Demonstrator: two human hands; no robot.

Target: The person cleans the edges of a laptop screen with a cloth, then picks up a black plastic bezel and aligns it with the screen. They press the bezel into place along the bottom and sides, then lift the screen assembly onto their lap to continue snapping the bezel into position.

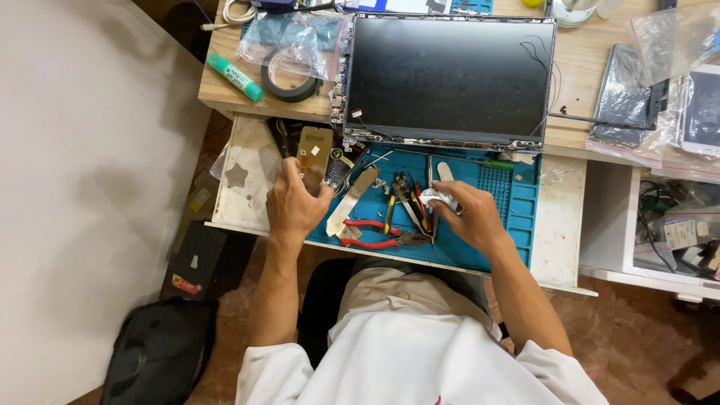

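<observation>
left hand (294,204) grasping gold phone (313,154) at 9 o'clock of blue mat (517,206) | right hand (469,217) pinching white cloth (439,198) | pliers (375,234) between | laptop (448,79) at 12 on desk (585,60)

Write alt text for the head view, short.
Seen from above, a seated person's left hand holds a gold flat part while the right hand pinches a white cloth over a blue work mat strewn with tools, below a dark laptop screen panel.
</observation>
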